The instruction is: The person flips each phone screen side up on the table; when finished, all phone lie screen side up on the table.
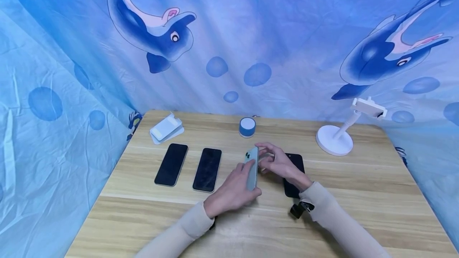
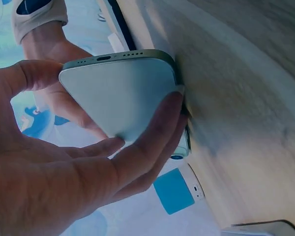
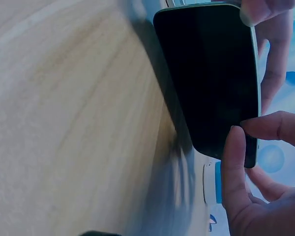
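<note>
A pale green smartphone (image 1: 252, 176) is held tilted up on its long edge above the table. My left hand (image 1: 233, 190) grips it, with fingers spread over its back (image 2: 113, 98) and the thumb at its bottom edge. At the other end is my right hand (image 1: 279, 166). Its thumb and forefinger tips meet at the edge of the dark screen (image 3: 206, 78), and another finger curls by the top corner. Whether a thin film lies between those tips, I cannot tell. Beneath my right forearm lies a dark phone (image 1: 295, 164), partly covered.
Two black-screened phones (image 1: 171, 165) (image 1: 207, 169) lie to the left. Behind them sit white flat packages (image 1: 166, 128). A blue and white round container (image 1: 247, 127) stands at the back middle, and a white phone stand (image 1: 335, 140) at the back right. Printed blue curtains (image 1: 229, 31) surround the wooden table (image 1: 358, 202).
</note>
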A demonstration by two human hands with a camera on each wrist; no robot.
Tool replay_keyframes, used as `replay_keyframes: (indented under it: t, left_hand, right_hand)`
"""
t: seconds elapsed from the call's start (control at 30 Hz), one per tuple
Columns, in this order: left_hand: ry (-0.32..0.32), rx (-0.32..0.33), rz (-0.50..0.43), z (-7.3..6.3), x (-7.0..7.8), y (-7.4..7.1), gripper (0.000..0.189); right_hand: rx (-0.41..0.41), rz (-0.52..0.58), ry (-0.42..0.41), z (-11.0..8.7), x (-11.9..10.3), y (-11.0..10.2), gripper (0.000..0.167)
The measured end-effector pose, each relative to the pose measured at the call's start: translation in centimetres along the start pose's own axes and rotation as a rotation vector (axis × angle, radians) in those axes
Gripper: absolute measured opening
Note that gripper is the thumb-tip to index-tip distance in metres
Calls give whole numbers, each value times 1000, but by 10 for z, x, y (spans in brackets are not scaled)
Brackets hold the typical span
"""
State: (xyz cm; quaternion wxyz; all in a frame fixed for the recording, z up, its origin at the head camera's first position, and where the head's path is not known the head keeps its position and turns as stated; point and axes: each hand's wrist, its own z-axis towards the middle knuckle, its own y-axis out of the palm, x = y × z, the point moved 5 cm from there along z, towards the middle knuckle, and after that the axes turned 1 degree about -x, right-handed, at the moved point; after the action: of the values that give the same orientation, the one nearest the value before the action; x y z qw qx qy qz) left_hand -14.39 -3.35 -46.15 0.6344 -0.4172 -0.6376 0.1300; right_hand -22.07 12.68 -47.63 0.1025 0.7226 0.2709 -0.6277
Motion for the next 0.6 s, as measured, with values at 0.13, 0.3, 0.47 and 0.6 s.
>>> replay_keyframes:
  t: [0.13,0.3,0.47,0.6]
  left_hand:
    - [15,-10,-81,-1,-3,-3,89]
    - [47,-9,-153,-3,-6,-5,86]
    - [67,-6,-247,-3,-7,-8,81]
    - [75,6,-289,-4,-9,-11,79]
  right_hand:
    - [-10,4,-4,1,2,2,75]
    - [-20,15,-5,1,5,5,72]
    - [-33,6,-7,2,8,8,71]
    - [-37,12,-1,3,10,9,71]
